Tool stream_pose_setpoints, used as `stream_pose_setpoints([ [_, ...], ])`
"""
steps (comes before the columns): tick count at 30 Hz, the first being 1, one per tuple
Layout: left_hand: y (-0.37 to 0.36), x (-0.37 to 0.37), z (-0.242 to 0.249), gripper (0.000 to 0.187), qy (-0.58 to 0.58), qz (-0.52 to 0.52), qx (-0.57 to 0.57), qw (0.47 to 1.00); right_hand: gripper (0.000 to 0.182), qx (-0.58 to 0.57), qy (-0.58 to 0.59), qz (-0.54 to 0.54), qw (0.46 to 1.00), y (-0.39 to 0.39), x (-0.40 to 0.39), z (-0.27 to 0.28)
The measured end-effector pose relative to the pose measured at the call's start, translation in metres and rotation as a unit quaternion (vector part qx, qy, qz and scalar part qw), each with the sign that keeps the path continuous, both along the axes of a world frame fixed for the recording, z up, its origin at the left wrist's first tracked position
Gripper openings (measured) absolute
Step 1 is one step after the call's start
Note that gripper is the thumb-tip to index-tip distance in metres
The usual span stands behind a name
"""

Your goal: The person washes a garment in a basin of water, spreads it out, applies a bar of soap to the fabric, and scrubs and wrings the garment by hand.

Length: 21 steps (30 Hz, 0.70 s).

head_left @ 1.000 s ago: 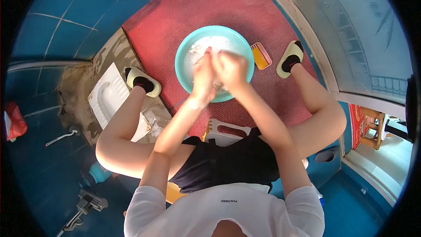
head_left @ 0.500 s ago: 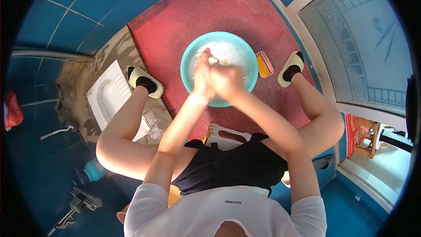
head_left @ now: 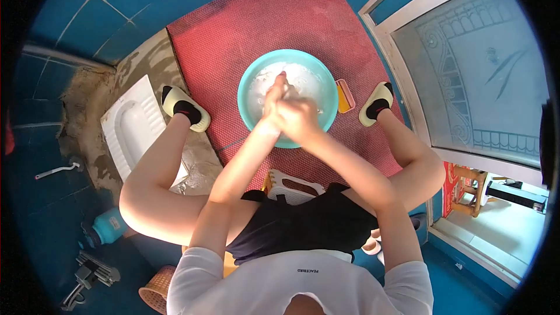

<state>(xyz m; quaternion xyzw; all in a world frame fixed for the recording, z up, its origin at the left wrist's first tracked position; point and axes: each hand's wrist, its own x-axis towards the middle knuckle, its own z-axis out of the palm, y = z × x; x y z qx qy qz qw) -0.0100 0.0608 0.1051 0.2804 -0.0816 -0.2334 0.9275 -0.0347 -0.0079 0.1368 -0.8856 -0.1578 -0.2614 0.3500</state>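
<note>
Two hands are jammed together right over a round turquoise plastic basin (head_left: 252, 118) that sits on a red textured floor mat (head_left: 245, 29), pretty much between the person's feet. The left hand (head_left: 274, 102) has its fingers pointing up and away, pressed flat against the right hand (head_left: 298, 118), which is curled into it; there's something pale caught between them but I honestly can't tell what it is. The basin has white sudsy water in it. Just beside the basin's right rim lies a small pink soap dish with an orange bar (head_left: 344, 95), almost touching it. Each foot wears a cream slipper over a black sock, the left slipper (head_left: 184, 108) at the mat's edge near a white squat toilet pan (head_left: 129, 128), the right slipper (head_left: 375, 103) close to a frosted glass door (head_left: 472, 64). A white plastic stool (head_left: 291, 186) shows under the person.
</note>
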Motion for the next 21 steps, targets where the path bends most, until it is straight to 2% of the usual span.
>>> stream_pose_setpoints([
  [1,-0.014,-0.002,0.001,0.028,0.144,0.023,0.039,0.988,0.023,0.012,0.098,-0.035,0.994,-0.018,0.014,-0.01],
  [2,-0.023,-0.004,0.009,0.026,0.285,0.045,0.078,0.954,0.022,0.024,0.195,-0.069,0.978,-0.025,0.022,-0.01],
  [3,-0.026,-0.004,0.018,0.027,0.259,0.044,0.107,0.959,0.022,0.022,0.195,-0.065,0.978,-0.022,0.018,-0.013],
  [4,-0.018,0.002,-0.001,0.027,0.259,0.048,0.105,0.959,0.023,0.015,0.127,-0.047,0.991,-0.012,0.01,-0.008],
  [5,-0.004,0.017,-0.034,0.029,0.161,0.007,0.237,0.958,0.024,0.009,0.055,-0.029,0.998,-0.004,0.003,-0.003],
  [6,0.001,0.024,-0.052,0.031,0.061,-0.035,0.362,0.93,0.024,0.001,-0.014,-0.012,1.0,-0.002,-0.001,0.001],
  [7,0.005,0.011,0.033,0.031,0.206,-0.018,0.103,0.973,0.024,0.0,-0.011,-0.013,1.0,-0.007,0.003,0.0],
  [8,-0.006,0.008,0.024,0.031,0.206,-0.02,0.103,0.973,0.025,-0.009,0.058,-0.051,0.997,-0.015,0.012,-0.001],
  [9,-0.018,0.007,0.006,0.03,0.248,0.005,0.083,0.965,0.026,-0.016,0.124,-0.089,0.988,-0.023,0.024,-0.001],
  [10,-0.024,0.007,0.008,0.029,0.289,0.031,0.063,0.955,0.027,-0.021,0.189,-0.127,0.974,-0.026,0.029,0.0],
  [11,-0.025,0.004,0.018,0.026,0.308,0.036,0.068,0.948,0.027,-0.02,0.189,-0.125,0.974,-0.021,0.022,-0.001],
  [12,-0.019,0.011,0.011,0.026,0.306,0.039,0.069,0.949,0.025,-0.035,0.126,-0.084,0.988,-0.01,0.009,-0.003],
  [14,-0.006,0.023,-0.014,0.023,0.302,-0.056,0.032,0.951,0.02,-0.068,0.002,-0.001,0.998,0.002,-0.011,0.0],
  [15,-0.003,0.02,-0.024,0.021,0.257,-0.041,0.017,0.965,0.017,-0.001,-0.022,0.032,0.999,-0.003,-0.008,0.004],
  [16,-0.004,0.016,-0.024,0.019,0.247,-0.071,0.026,0.966,0.018,0.071,0.078,0.029,0.994,-0.02,0.002,-0.021],
  [17,-0.015,0.009,0.011,0.019,0.258,0.014,0.078,0.963,0.019,0.103,0.122,-0.117,0.98,-0.025,0.017,-0.049],
  [18,-0.025,0.002,0.046,0.019,0.268,0.101,0.128,0.95,0.019,0.131,0.166,-0.259,0.942,-0.027,0.025,-0.066],
  [19,-0.021,0.007,0.029,0.02,0.292,0.098,0.126,0.943,0.02,0.135,0.157,-0.144,0.968,-0.016,0.014,-0.013],
  [20,-0.011,0.018,-0.003,0.02,0.289,0.099,0.127,0.944,0.02,0.064,0.09,-0.095,0.989,-0.005,0.001,-0.005],
  [21,0.003,0.028,-0.042,0.021,0.231,-0.025,-0.005,0.973,0.019,0.047,0.043,-0.054,0.996,0.001,-0.007,-0.004],
])
